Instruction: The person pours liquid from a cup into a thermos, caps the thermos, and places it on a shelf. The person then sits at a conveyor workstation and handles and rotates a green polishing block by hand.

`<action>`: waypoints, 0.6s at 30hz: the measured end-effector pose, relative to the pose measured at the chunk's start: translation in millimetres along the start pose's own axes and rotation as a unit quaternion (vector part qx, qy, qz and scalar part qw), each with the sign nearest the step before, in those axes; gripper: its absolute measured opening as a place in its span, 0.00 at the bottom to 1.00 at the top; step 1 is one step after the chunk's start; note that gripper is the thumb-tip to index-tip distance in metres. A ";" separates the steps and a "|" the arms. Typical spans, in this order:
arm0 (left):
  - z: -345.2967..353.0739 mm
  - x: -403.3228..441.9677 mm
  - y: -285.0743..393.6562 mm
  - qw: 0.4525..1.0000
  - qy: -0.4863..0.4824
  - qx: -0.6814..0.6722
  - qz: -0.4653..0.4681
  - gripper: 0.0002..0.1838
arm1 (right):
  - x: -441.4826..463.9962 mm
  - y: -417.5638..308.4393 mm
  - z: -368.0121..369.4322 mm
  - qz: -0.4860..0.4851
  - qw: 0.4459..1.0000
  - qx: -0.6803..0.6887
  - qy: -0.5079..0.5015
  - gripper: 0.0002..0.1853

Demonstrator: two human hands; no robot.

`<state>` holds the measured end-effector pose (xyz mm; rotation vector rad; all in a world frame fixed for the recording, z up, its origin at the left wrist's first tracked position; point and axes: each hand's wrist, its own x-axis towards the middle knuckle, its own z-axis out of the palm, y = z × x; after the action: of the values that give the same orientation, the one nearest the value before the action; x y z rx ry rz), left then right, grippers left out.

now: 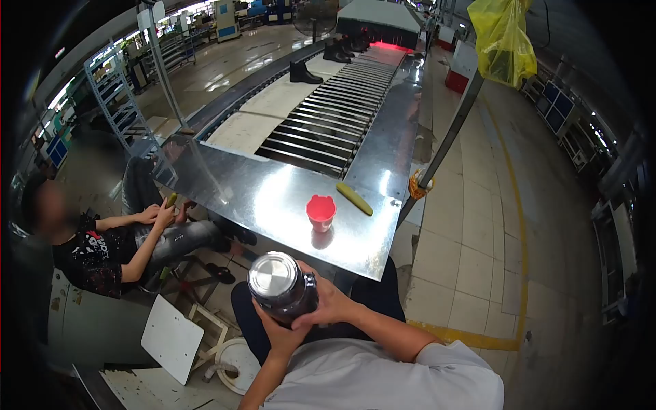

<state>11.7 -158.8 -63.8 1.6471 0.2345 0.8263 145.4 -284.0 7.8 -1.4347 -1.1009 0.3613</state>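
Both of my hands are wrapped round a dark, wide thermos flask (290,294) with a shiny steel top, held above my lap. My left hand (279,335) grips it low on the left side. Around its right side curl the fingers of my right hand (330,298). Beyond the flask, near the front edge of the metal table (273,225), stands a red cup (321,210) with a wavy rim. Just behind the cup lies a long yellow-green piece (354,198), which looks like a cucumber. Both are apart from my hands.
A roller conveyor (328,109) carrying black boots (303,73) runs away from the table. To the left a seated person (102,249) holds a similar green piece (171,199). A metal post (447,133) with a yellow bag (504,44) rises at the right.
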 end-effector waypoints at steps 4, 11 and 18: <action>8.4 4.4 5.0 0.992 -0.120 -0.033 0.029 0.72 | -0.9 3.1 -26.7 0.020 0.997 0.069 -0.027 0.75; -14.9 59.7 40.3 0.955 -0.280 0.065 0.077 0.74 | -40.4 -18.8 -66.3 -0.056 0.997 -0.010 0.059 0.73; 49.1 130.9 148.1 0.773 -0.498 0.130 0.370 0.40 | -87.7 -4.6 -57.2 -0.078 0.995 -0.024 0.062 0.70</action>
<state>95.5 -161.2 121.8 2.2462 -1.1658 0.3475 143.8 -387.5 -8.9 -1.3841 -1.1181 0.1326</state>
